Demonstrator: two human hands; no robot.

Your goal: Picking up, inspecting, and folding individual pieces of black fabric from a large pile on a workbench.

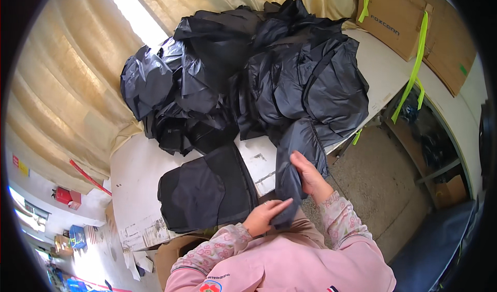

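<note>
A black fabric piece (pixel 295 155) hangs off the table's near edge, and both of my hands grip it. My right hand (pixel 309 174) pinches its upper part with the fingers closed on the cloth. My left hand (pixel 265 214) holds its lower end, the index finger stretched along the fabric. To the left of my hands a neat stack of flat black fabric pieces (pixel 204 188) lies on the white table (pixel 135 173). Beyond them a large loose heap of black fabric pieces (pixel 248 74) covers the table's middle.
Beige curtains (pixel 62 85) hang behind the table on the left. Brown cardboard boxes (pixel 398 17) with yellow-green straps stand at the far right. A concrete floor (pixel 378 183) lies to the right, a cardboard box (pixel 173 250) under the table edge.
</note>
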